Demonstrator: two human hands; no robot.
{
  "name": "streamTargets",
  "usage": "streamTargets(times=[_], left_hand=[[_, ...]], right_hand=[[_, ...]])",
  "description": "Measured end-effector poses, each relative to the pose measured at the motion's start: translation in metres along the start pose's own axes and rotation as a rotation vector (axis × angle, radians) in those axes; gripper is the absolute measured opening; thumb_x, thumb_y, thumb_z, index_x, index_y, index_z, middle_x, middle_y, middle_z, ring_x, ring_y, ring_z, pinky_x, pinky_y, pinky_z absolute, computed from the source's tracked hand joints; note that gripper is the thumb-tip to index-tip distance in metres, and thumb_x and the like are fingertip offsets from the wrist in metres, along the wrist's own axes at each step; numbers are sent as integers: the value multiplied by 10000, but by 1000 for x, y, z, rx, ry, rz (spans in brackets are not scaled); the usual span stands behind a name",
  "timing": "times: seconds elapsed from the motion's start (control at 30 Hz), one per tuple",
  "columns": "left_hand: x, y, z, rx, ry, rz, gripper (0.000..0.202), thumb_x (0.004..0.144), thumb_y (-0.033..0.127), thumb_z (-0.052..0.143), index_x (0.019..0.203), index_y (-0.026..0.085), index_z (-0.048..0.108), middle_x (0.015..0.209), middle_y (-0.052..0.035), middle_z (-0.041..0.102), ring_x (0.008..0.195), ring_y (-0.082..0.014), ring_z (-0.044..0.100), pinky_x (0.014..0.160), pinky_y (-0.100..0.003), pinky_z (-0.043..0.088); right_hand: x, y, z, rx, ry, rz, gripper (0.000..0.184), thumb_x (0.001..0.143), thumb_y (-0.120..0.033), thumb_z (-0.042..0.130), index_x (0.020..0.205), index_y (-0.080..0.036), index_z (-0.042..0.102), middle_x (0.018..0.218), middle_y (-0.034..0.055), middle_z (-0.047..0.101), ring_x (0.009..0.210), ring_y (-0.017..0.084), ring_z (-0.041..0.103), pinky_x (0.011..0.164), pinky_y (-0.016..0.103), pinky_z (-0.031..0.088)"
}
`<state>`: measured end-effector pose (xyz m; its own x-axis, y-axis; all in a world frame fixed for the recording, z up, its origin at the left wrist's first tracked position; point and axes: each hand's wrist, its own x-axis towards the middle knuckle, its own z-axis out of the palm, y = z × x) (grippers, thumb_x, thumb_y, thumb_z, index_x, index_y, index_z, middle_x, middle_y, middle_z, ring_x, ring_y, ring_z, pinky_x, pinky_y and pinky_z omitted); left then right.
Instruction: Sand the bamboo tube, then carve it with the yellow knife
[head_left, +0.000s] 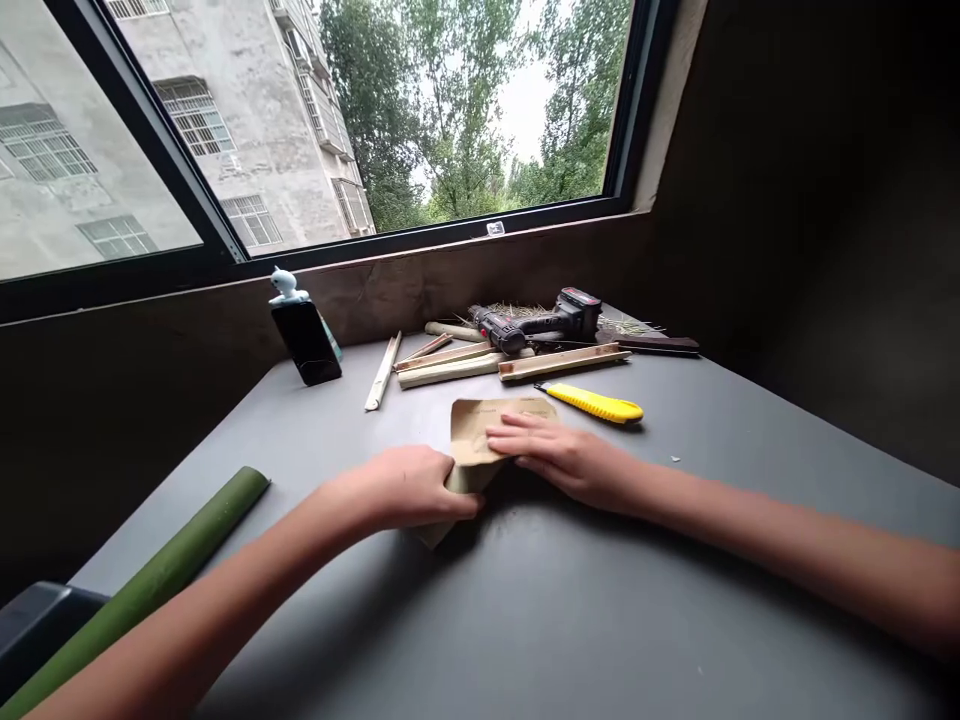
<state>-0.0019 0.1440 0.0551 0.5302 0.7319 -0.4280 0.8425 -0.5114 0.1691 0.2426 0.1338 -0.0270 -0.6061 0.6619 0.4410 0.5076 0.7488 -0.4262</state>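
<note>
Pressing creased tan sandpaper (480, 430), left grip (405, 488) curled around its edge, right grip (559, 460) open flat atop.

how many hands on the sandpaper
2: the left hand is against the near side of the folded sandpaper, and the right hand lies across its top.

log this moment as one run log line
left hand: against folded tan sheet | right hand: fingers on sheet | nearby: yellow utility knife, bamboo strips, cordless drill
</note>
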Motion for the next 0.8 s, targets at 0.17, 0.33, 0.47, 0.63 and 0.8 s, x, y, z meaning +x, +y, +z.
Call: streamTargets(times=[0.17, 0.33, 0.47, 0.63, 0.8], left_hand=[[1, 1, 0, 3, -3, -2, 434, 810, 606, 494, 681, 194, 538, 660, -12, 622, 550, -168, 524, 481, -275, 342], [0, 0, 1, 19, 11, -19, 488, 814, 648, 465, 662, 190, 536, 644, -28, 614, 528, -172, 508, 465, -286, 319], [1, 0, 2, 16, 0, 13, 409, 830, 577, 480, 724, 197, 586, 680, -14, 635, 569, -173, 539, 508, -275, 344], [3, -2, 4, 29, 10, -20, 493, 832, 652, 449, 704, 192, 573, 679, -38, 635, 572, -199, 548, 485, -294, 328], [2, 1, 3, 11, -4, 9, 421, 840, 597, 472, 755, 202, 587, 710, -13, 650, 593, -180, 561, 514, -276, 350]], right_hand=[[0, 3, 3, -7, 19, 18, 395, 1012, -284, 410, 1393, -282, 515, 1457, 17, 497, 1442, 226, 332, 1195, 466, 324], [-1, 4, 4, -23, 59, 44, 408, 1021, -280, 367, 1402, -246, 509, 1457, 61, 495, 1445, 259, 320, 1179, 519, 326], [0, 5, 3, -14, 15, -18, 388, 1002, -296, 432, 1375, -291, 538, 1435, 11, 525, 1426, 221, 364, 1178, 427, 362], [-1, 7, 2, -48, 100, 72, 417, 1021, -297, 362, 1403, -223, 512, 1466, 87, 481, 1448, 286, 313, 1169, 548, 325], [-3, 3, 4, -23, 21, -16, 388, 1006, -303, 425, 1378, -307, 534, 1432, -8, 528, 1420, 209, 375, 1190, 405, 350]])
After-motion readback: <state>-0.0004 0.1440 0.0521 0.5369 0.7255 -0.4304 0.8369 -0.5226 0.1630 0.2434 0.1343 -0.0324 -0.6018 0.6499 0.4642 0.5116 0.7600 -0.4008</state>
